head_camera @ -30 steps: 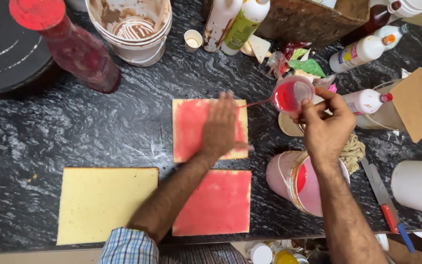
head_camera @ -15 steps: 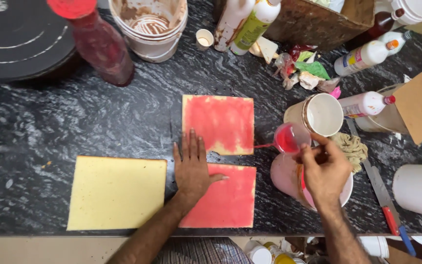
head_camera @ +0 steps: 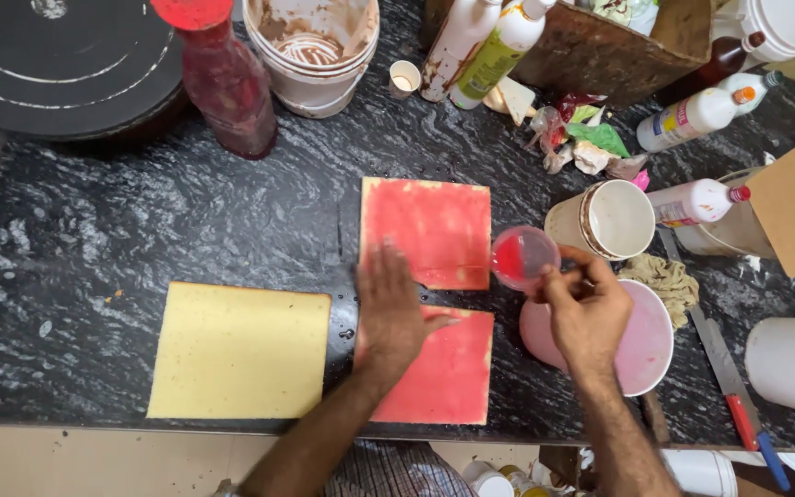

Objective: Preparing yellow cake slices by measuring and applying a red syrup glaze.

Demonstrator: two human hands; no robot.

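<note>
The left hand lies flat and released, palm down, on the top edge of the nearer red-soaked cake square, holding nothing. The right hand is grasping a small clear cup of red syrup between thumb and fingertips, tipped toward the left, just past the right edge of the farther red cake square, which lies directly ahead of the left hand.

What could go wrong, as a judgement: the cup is tilted and sits over the gap between the squares and the pink bowl under the right wrist, so syrup could run onto the black marbled table instead of the sponge. The left palm pressing on soft soaked cake could dent or tear it, or pick up red and smear it onto the plain yellow cake square lying to the left of that hand.

Counted: three cake squares, two red and one yellow. One small syrup cup in hand. One pink bowl. One empty paper tub just beyond the right hand. One tall bottle of red liquid far ahead and left of the left hand, and one dirty white bucket beside it. Two squeeze bottles ahead of the hands, plus two white bottles with red caps to the right. One knife right of the right hand
</note>
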